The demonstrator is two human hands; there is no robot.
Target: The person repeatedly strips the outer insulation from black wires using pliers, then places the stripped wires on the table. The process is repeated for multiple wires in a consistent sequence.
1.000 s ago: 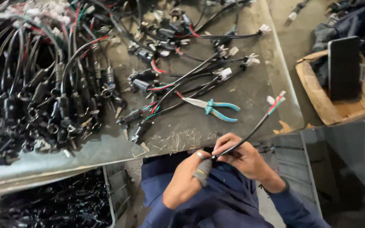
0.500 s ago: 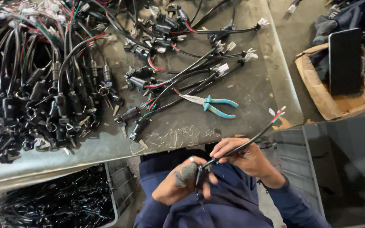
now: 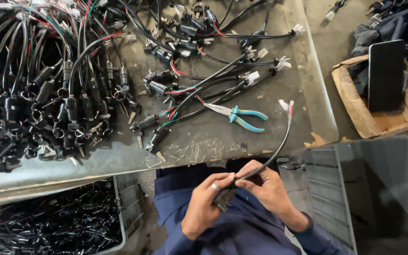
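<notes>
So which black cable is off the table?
The black cable pinched between the left hand and right hand; its white-tipped end sticks up, while the others lie on the table.

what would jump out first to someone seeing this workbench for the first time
The big tangle of black cable assemblies piled across the bench's left side catches the eye first. Next come the teal-handled pliers lying alone near the bench's front edge. Below the edge, the left hand and right hand meet on one black cable, whose loose wire ends stick up beside the pliers.
</notes>
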